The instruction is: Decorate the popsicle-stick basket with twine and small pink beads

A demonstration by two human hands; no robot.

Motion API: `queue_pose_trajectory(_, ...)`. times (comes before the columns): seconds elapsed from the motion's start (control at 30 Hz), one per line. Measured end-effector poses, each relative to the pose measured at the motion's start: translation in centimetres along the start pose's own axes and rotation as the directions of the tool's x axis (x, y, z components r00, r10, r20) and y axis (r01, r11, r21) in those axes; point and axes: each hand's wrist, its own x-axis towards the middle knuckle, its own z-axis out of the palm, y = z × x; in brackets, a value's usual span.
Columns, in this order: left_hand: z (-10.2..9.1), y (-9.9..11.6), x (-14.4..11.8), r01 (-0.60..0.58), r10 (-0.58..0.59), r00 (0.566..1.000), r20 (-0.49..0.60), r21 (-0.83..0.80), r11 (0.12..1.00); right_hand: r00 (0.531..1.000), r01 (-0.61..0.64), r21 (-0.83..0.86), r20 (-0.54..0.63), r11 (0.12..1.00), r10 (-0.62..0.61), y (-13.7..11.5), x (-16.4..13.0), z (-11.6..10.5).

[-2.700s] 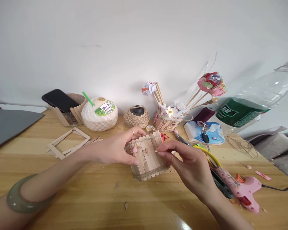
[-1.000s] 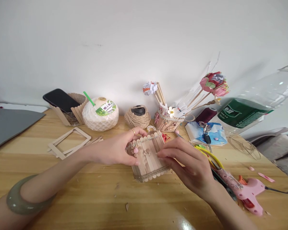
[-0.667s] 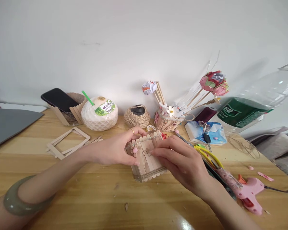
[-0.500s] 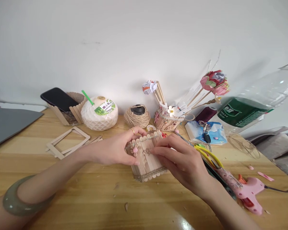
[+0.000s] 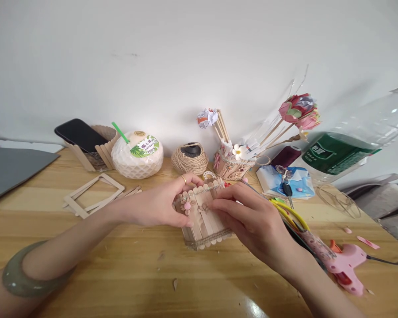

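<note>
A small box made of popsicle sticks [image 5: 202, 225] is tilted up on the table, edged with twine along its top and bottom. My left hand [image 5: 166, 198] grips its left side, the thumb on the front face and the fingers behind the upper edge. A brown flower with a pink centre [image 5: 187, 206] sits near that thumb. With fingertips pinched together, my right hand [image 5: 252, 216] touches a small brown petal-like piece [image 5: 203, 208] on the middle of the front face. Whether the piece is stuck down, I cannot tell.
Behind the box stand a twine ball [image 5: 189, 160], a wrapped coconut [image 5: 137, 154] and a decorated stick holder [image 5: 232, 165]. A pink glue gun [image 5: 348, 267] and yellow-handled tool [image 5: 288, 214] lie right. Stick frames [image 5: 93, 194] lie left, near a phone [image 5: 84, 137] in another holder.
The camera view has shifted very slightly. Both hands and the box keep nearly the same position, with my right fingertips still at the small brown piece.
</note>
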Motion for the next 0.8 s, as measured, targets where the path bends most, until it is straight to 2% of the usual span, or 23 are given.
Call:
queue_pose_trajectory(0.3, -0.07, -0.06, -0.03, -0.033, 0.033, 0.999, 0.007, 0.011, 0.999, 1.000, 0.025, -0.021, 0.011, 0.999, -0.025, 0.07, 0.26, -0.20)
queue_pose_trajectory(0.57, -0.07, -0.05, -0.01, 0.008, -0.005, 0.999, -0.036, 0.075, 0.997, 0.999, 0.035, -0.052, 0.020, 0.998, -0.034, 0.16, 0.28, -0.30)
queue_pose_trajectory(0.8, -0.09, 0.13, -0.05, 0.020, -0.019, 1.000, -0.019, 0.048, 0.999, 0.999, 0.038, -0.052, 0.027, 0.998, -0.036, 0.17, 0.45, -0.38)
